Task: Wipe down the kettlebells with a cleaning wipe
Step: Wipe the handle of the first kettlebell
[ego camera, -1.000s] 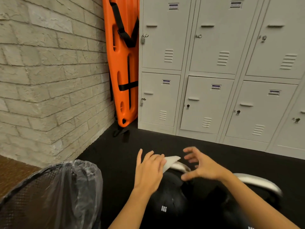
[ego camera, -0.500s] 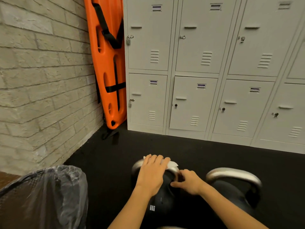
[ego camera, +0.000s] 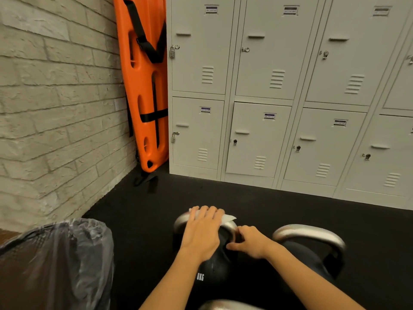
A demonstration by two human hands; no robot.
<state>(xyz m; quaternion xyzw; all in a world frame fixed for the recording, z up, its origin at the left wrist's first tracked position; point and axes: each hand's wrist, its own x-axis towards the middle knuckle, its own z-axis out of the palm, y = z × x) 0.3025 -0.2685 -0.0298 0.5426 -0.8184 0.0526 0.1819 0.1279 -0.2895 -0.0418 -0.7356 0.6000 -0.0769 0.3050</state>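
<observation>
Two black kettlebells with silver handles stand on the dark floor. My left hand (ego camera: 202, 232) lies over the handle of the left kettlebell (ego camera: 212, 268), fingers curled over a white cleaning wipe (ego camera: 228, 218) that covers the handle top. My right hand (ego camera: 251, 241) grips the right side of that same handle with curled fingers. The right kettlebell (ego camera: 309, 234) stands untouched beside it. A third silver handle (ego camera: 225, 305) shows at the bottom edge.
A bin lined with a clear plastic bag (ego camera: 55, 260) stands at the lower left. A brick wall (ego camera: 55, 108) runs along the left, an orange stretcher board (ego camera: 145, 86) leans in the corner, and grey lockers (ego camera: 290, 97) fill the back.
Both hands came down onto the left kettlebell's handle: the left laid the wipe over it, the right, open before, closed on its right side. In the last half second little moved.
</observation>
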